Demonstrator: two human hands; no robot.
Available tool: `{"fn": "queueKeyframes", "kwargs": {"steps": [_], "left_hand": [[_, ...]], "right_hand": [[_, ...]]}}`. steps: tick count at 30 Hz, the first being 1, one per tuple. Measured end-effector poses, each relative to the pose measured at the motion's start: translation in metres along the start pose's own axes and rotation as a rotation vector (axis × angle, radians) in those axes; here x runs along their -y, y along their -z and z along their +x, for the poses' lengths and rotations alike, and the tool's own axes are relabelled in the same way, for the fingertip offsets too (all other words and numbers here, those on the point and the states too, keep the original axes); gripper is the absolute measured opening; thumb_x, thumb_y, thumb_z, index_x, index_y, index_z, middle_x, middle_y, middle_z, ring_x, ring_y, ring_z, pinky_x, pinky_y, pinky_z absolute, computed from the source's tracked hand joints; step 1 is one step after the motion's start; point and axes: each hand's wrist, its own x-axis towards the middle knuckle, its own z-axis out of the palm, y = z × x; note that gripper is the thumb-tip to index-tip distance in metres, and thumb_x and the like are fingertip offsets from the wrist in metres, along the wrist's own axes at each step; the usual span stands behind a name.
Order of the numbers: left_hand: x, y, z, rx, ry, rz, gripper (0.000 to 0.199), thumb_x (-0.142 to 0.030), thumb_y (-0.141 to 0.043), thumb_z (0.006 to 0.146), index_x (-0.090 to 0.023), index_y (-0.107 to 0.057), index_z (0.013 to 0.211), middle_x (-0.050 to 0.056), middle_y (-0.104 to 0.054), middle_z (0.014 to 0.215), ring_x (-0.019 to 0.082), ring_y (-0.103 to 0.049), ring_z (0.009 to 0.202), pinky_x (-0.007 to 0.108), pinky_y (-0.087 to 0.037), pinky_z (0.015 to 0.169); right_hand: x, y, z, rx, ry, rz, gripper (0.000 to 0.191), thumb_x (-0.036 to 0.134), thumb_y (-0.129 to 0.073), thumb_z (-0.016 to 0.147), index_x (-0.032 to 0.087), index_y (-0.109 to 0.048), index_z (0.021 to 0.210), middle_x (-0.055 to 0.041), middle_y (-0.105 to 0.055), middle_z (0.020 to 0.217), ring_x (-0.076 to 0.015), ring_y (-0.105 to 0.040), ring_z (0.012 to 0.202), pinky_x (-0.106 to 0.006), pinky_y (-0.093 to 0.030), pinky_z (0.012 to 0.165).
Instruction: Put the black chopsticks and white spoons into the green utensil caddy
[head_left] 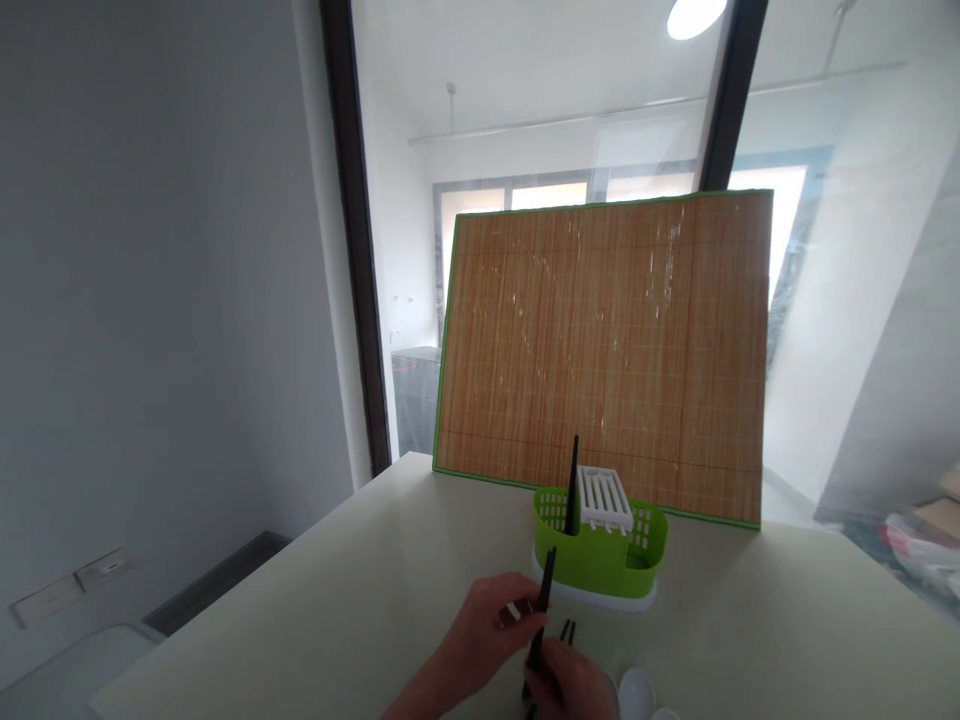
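Note:
My left hand pinches black chopsticks near their middle, holding them steeply tilted over the table. Lower down, my right hand closes around the same chopsticks. Dark tips of more chopsticks show just beyond my right hand; whether they lie on the table or are in that hand I cannot tell. A green utensil holder with a white base stands just past my hands. In its left compartment one or more black chopsticks stand upright. A white slatted rack sits across its middle.
White spoons lie to the right of my right hand, partly cut off by the frame. Behind the holder, a bamboo mat with green edging stands upright on the white table. A glass partition and a wall socket are beyond.

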Motion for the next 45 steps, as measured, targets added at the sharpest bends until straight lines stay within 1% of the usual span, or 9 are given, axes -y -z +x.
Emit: {"fn": "queueKeyframes", "kwargs": {"steps": [7,15,19,24,29,35,37,41,45], "left_hand": [[0.006,-0.002,0.003,-0.005,0.051,-0.136,0.015,-0.025,-0.064,0.074,-0.014,-0.07,0.083,0.001,-0.062,0.073,0.012,-0.058,0.062,0.02,-0.051,0.053],[0.001,0.014,0.006,0.049,-0.003,0.08,0.015,-0.029,-0.064,0.076,-0.017,-0.071,0.08,0.001,-0.068,0.078,0.012,-0.06,0.071,0.018,-0.047,0.061],[-0.005,0.018,0.006,0.079,-0.018,0.116,0.016,-0.029,-0.063,0.077,-0.017,-0.071,0.082,0.001,-0.069,0.079,0.012,-0.061,0.072,0.018,-0.046,0.062],[-0.011,0.019,0.006,0.107,-0.011,0.143,0.017,-0.031,-0.063,0.077,-0.018,-0.072,0.084,0.001,-0.069,0.08,0.012,-0.061,0.072,0.018,-0.046,0.063],[-0.018,0.024,0.007,0.107,-0.015,0.13,0.017,-0.031,-0.063,0.077,-0.018,-0.072,0.083,0.001,-0.069,0.08,0.012,-0.061,0.072,0.018,-0.046,0.063],[-0.03,0.037,0.012,0.025,-0.052,0.152,0.017,-0.031,-0.061,0.079,-0.019,-0.072,0.084,0.001,-0.07,0.082,0.013,-0.06,0.073,0.019,-0.046,0.065],[-0.026,0.037,0.013,0.024,-0.06,0.161,0.017,-0.03,-0.061,0.079,-0.019,-0.072,0.085,0.001,-0.07,0.082,0.013,-0.06,0.073,0.019,-0.046,0.065],[-0.009,0.031,0.012,0.035,-0.029,0.175,0.018,-0.031,-0.062,0.077,-0.017,-0.072,0.084,0.002,-0.069,0.08,0.013,-0.06,0.071,0.019,-0.046,0.062],[0.004,0.026,0.009,0.026,0.009,0.166,0.018,-0.031,-0.062,0.078,-0.016,-0.071,0.083,0.002,-0.069,0.079,0.013,-0.061,0.071,0.019,-0.045,0.06]], "right_hand": [[0.002,0.003,-0.001,0.056,-0.057,-0.003,0.002,0.022,-0.05,0.079,0.024,-0.05,0.08,0.0017,-0.064,0.071,-0.0151,-0.061,0.062,-0.02,-0.036,0.052],[-0.001,-0.007,-0.003,0.141,-0.076,-0.049,0.004,0.022,-0.056,0.078,0.023,-0.052,0.077,0.0013,-0.066,0.075,-0.0162,-0.063,0.068,-0.02,-0.035,0.055],[-0.003,-0.009,-0.003,0.199,-0.101,-0.065,0.002,0.023,-0.058,0.079,0.023,-0.057,0.08,-0.001,-0.066,0.081,-0.0169,-0.062,0.073,-0.02,-0.038,0.059],[-0.003,-0.008,-0.001,0.267,-0.144,-0.068,0.011,0.02,-0.063,0.072,0.024,-0.061,0.082,-0.0018,-0.066,0.087,-0.0179,-0.063,0.08,-0.021,-0.04,0.064],[-0.002,-0.009,-0.001,0.248,-0.168,-0.105,0.015,0.013,-0.063,0.065,0.024,-0.062,0.076,-0.0022,-0.067,0.082,-0.0199,-0.065,0.073,-0.023,-0.04,0.059],[-0.001,-0.009,-0.005,0.175,-0.19,-0.045,0.017,0.012,-0.061,0.064,0.026,-0.062,0.073,0.0022,-0.067,0.073,-0.0159,-0.064,0.067,-0.02,-0.039,0.057],[-0.002,-0.01,-0.005,0.184,-0.212,-0.042,0.022,0.011,-0.061,0.063,0.026,-0.063,0.08,0.0024,-0.067,0.071,-0.0161,-0.064,0.065,-0.021,-0.04,0.057],[-0.004,-0.014,-0.004,0.201,-0.245,-0.075,0.046,0.011,-0.064,0.059,0.026,-0.061,0.102,0.0013,-0.068,0.073,-0.0197,-0.066,0.071,-0.024,-0.043,0.06],[-0.002,-0.014,-0.004,0.196,-0.213,-0.089,0.052,0.01,-0.063,0.059,0.028,-0.06,0.107,0.0015,-0.069,0.075,-0.0204,-0.066,0.073,-0.025,-0.044,0.061]]}}
